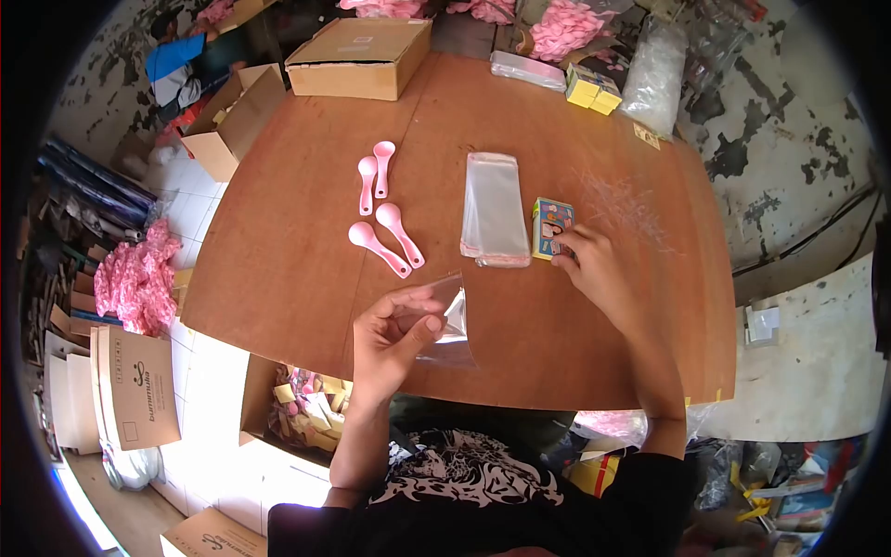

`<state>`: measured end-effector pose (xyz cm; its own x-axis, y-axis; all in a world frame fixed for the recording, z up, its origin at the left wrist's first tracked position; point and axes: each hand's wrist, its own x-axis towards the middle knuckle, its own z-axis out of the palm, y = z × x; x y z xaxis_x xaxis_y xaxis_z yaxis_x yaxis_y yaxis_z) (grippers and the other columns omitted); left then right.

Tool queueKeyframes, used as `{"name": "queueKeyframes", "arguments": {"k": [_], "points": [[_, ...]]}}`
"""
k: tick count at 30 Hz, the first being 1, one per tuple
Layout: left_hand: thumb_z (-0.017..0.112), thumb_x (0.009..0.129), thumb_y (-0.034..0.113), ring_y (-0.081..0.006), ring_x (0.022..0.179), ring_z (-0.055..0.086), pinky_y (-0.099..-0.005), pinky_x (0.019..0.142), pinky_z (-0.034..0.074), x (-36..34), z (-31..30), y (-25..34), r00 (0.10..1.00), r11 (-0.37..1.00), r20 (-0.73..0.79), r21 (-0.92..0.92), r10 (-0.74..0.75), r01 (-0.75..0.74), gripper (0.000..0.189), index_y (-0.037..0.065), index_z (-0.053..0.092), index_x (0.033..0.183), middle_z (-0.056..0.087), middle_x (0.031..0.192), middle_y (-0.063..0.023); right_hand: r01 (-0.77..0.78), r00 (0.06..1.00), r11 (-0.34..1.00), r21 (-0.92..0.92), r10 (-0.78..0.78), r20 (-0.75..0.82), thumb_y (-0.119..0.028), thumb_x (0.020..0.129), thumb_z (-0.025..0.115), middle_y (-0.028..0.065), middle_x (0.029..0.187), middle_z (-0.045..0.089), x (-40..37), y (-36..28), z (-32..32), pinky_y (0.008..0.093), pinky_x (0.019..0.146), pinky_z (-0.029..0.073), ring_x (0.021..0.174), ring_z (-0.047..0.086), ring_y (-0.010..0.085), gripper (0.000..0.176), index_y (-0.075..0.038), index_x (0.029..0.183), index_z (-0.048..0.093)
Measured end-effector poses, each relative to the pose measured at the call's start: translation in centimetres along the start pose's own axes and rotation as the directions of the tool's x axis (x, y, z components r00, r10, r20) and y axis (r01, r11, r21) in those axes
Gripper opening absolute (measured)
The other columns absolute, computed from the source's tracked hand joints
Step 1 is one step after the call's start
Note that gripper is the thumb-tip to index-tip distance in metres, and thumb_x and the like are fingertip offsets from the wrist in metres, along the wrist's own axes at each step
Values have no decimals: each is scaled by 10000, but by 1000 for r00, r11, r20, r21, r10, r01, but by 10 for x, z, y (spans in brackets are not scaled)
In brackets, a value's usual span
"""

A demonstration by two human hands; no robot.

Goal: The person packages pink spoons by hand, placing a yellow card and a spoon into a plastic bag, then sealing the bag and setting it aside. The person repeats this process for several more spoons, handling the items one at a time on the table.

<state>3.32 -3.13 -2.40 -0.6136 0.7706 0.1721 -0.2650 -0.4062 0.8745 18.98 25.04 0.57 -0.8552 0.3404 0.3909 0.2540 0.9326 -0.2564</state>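
My left hand (394, 343) is closed on a clear plastic bag (453, 345), thumb in front and fingers behind the film. The fingers of my right hand (601, 274) pinch at the lower right edge of a small stack of printed cards (551, 215); whether a single card is lifted cannot be seen. Left of that stack lies a pile of clear plastic bags (494, 209). Several pink spoons lie in two pairs beyond my left hand: an upper pair (382, 167) and a lower pair (399, 232).
A closed cardboard box (357, 60) sits at the table's far edge. At the far right are more bags (527, 71), yellow card stacks (592, 90) and a plastic-wrapped roll (655, 79). An open carton (255, 399) stands below the near left edge. Another person (181, 70) is at the back left.
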Motion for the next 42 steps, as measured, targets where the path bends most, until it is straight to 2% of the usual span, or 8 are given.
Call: {"name": "queueKeyframes", "arguments": {"k": [5,15,18,20,24,31,33,42], "points": [[667,906,-19,-138,770,672,-275,675,551,11,4,-2,997,1000,-68,4,-28,28,310,-15,614,1211,725,980,-102,-107,991,973,204,89,96,-15,727,776,155,917,680,-1,9,-4,410,705,529,795,650,334,171,14,886,721],[664,924,7,-128,735,681,-252,660,551,12,-5,-1,987,997,-141,-7,-72,71,292,-11,634,1213,736,964,-96,-18,994,977,211,-4,107,8,777,745,154,892,698,3,15,-12,348,656,525,737,669,295,159,-1,934,722],[688,916,25,-101,772,671,-232,683,541,14,-6,2,982,990,-141,58,-122,131,319,-34,629,1223,739,963,-93,-113,993,993,23,112,42,-18,867,692,140,868,698,11,-3,-26,318,655,521,721,676,245,105,6,968,707],[700,914,34,-78,825,668,-212,705,536,20,4,9,978,980,-118,82,-171,181,362,-70,605,1248,739,966,-89,-62,927,968,242,146,-346,-68,942,640,121,872,716,17,-37,-44,308,644,538,704,689,201,121,1,1027,692],[681,901,-32,-133,942,698,-239,783,567,24,7,9,973,963,5,142,-232,229,343,-79,605,1233,735,1035,-130,-18,973,652,758,185,-136,-110,972,640,81,863,699,15,-73,-54,232,666,536,750,661,107,181,64,1002,678],[660,923,-10,-92,872,664,-236,810,523,20,14,12,976,963,155,243,-155,114,300,-87,620,1211,736,1007,-107,-69,996,666,743,92,9,-118,946,675,41,814,685,23,-78,-39,228,642,500,741,638,84,149,27,976,696],[657,929,0,-84,864,657,-230,814,513,21,13,15,970,944,163,306,-178,122,291,-87,624,1205,737,998,-101,-199,977,643,739,68,204,-100,938,678,38,814,687,25,-80,-45,224,657,500,749,629,76,134,29,971,692],[655,930,45,-55,883,633,-255,777,526,25,23,13,951,923,212,358,-224,137,321,-54,631,1235,750,980,-100,-106,974,723,682,-61,216,-39,885,716,71,932,698,14,-96,-34,264,741,532,841,661,126,95,-2,973,718]]}}
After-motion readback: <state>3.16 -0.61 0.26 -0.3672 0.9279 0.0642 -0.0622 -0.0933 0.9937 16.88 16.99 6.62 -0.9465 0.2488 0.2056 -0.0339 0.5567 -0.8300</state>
